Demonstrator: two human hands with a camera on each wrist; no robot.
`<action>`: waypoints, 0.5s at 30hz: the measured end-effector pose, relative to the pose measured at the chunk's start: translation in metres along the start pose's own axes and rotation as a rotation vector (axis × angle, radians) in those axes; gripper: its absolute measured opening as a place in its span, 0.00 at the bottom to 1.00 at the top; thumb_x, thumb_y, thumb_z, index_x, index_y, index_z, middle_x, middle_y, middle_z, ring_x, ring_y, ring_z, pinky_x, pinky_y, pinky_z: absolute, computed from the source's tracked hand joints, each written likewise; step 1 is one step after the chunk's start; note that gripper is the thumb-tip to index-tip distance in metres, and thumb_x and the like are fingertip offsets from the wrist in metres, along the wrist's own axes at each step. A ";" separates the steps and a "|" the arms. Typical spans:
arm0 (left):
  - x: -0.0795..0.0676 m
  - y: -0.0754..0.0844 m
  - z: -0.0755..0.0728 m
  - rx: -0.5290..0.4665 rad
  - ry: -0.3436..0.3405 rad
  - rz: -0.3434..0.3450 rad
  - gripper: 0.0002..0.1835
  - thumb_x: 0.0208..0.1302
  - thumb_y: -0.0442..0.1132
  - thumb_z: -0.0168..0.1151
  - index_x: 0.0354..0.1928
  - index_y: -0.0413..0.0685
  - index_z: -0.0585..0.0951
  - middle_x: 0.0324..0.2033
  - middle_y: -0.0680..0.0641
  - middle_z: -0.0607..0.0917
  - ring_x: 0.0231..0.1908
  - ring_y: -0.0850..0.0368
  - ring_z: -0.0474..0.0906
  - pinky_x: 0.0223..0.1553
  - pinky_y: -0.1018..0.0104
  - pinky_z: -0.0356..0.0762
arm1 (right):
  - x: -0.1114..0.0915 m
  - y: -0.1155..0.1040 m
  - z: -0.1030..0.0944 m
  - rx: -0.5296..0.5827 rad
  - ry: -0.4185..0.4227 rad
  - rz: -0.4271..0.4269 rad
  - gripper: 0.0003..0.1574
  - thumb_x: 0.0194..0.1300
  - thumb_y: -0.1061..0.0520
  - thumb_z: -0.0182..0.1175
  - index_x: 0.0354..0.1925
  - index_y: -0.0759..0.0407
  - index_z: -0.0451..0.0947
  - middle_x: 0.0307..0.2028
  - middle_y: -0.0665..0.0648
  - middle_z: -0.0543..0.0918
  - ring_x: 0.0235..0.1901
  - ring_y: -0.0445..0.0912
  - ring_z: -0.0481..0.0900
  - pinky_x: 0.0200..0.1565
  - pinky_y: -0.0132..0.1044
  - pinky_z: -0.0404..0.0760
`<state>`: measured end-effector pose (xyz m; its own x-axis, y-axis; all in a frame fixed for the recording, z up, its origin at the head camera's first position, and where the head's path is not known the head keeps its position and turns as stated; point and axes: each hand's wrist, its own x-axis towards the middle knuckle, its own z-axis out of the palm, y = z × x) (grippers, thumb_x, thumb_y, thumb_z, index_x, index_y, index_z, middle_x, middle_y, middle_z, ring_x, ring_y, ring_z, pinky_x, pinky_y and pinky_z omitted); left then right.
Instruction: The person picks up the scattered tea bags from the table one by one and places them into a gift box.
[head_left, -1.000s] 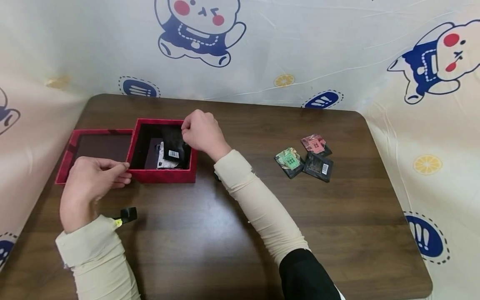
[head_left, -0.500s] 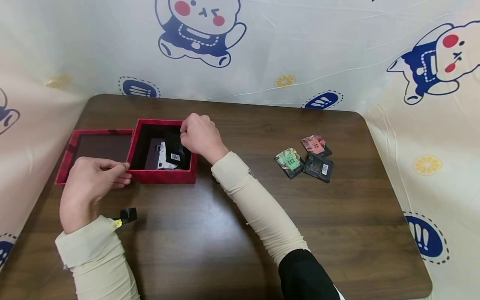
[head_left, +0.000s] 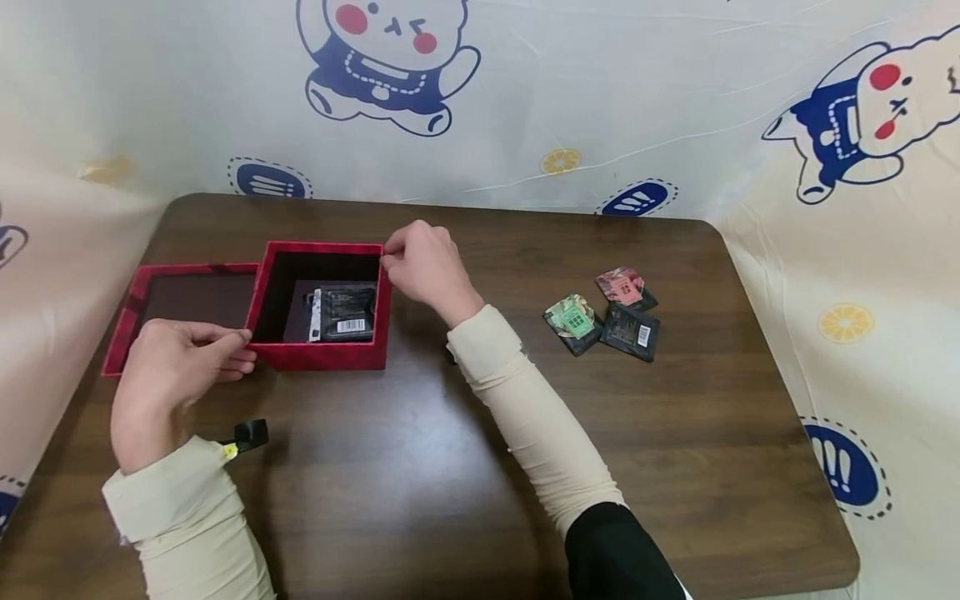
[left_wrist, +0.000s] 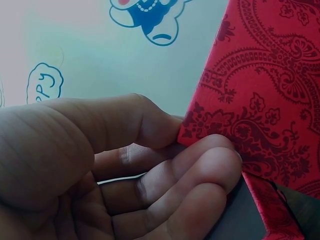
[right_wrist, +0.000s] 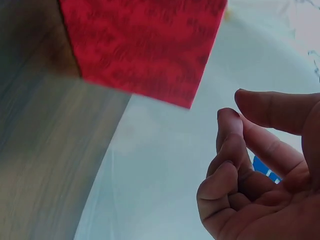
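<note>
A red patterned box (head_left: 322, 357) stands without its lid at the left of the table. Inside it, a black sachet (head_left: 352, 312) with a white barcode label lies flat over another one with a silvery white edge. At the near left corner of the box, my left hand (head_left: 176, 367) pinches the wall between thumb and fingertips. My right hand (head_left: 427, 267) hovers by the far right corner, its fingers loosely curled. The right wrist view shows nothing between that thumb and the fingers, and the red box wall (right_wrist: 145, 50) stands apart from them.
Beside the box on its left lies the red lid (head_left: 198, 296), its dark inside facing up. Several more sachets lie on the right of the table (head_left: 465, 467): a green one (head_left: 572, 321), a pink one (head_left: 622, 286) and a black one (head_left: 632, 332).
The black sachet that stood tilted at the right wall now lies flat in the box. My right hand has let it go and moved slightly right; my left hand stays at the corner.
</note>
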<state>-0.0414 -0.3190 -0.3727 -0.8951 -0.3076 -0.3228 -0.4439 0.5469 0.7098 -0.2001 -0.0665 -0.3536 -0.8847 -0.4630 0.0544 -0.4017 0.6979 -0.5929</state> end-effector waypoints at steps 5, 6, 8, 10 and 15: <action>0.000 0.001 -0.001 0.016 -0.002 -0.009 0.28 0.73 0.51 0.61 0.58 0.30 0.80 0.36 0.38 0.89 0.32 0.51 0.89 0.30 0.81 0.77 | -0.005 0.014 -0.011 0.041 0.005 0.016 0.09 0.68 0.55 0.63 0.39 0.54 0.90 0.32 0.47 0.86 0.36 0.41 0.78 0.37 0.29 0.75; 0.000 0.001 -0.001 0.017 -0.003 -0.011 0.28 0.73 0.51 0.61 0.59 0.30 0.80 0.36 0.38 0.89 0.32 0.51 0.89 0.30 0.81 0.77 | -0.006 0.017 -0.012 0.047 0.008 0.020 0.09 0.68 0.55 0.64 0.39 0.54 0.90 0.32 0.47 0.86 0.36 0.41 0.78 0.37 0.30 0.76; 0.000 0.000 0.000 0.010 -0.004 -0.012 0.28 0.73 0.50 0.61 0.59 0.30 0.79 0.37 0.37 0.89 0.32 0.51 0.89 0.30 0.79 0.79 | -0.009 0.025 -0.015 0.052 0.023 0.026 0.08 0.67 0.55 0.65 0.39 0.54 0.90 0.31 0.46 0.86 0.35 0.41 0.79 0.38 0.30 0.76; 0.000 0.000 0.000 0.005 -0.005 -0.010 0.28 0.73 0.49 0.61 0.59 0.30 0.79 0.38 0.36 0.89 0.32 0.51 0.89 0.30 0.78 0.80 | -0.011 0.035 -0.018 0.050 0.047 0.033 0.07 0.66 0.55 0.66 0.38 0.54 0.90 0.29 0.46 0.86 0.34 0.40 0.79 0.38 0.31 0.77; -0.001 0.000 -0.001 0.030 -0.012 0.012 0.27 0.74 0.49 0.60 0.59 0.29 0.79 0.38 0.35 0.88 0.33 0.50 0.89 0.29 0.79 0.80 | -0.015 0.062 -0.025 0.035 0.092 0.066 0.05 0.65 0.55 0.68 0.35 0.53 0.90 0.27 0.44 0.85 0.32 0.40 0.79 0.37 0.32 0.77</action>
<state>-0.0406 -0.3195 -0.3721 -0.9005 -0.2922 -0.3220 -0.4345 0.5734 0.6946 -0.2172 -0.0024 -0.3706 -0.9274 -0.3638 0.0870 -0.3351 0.7047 -0.6253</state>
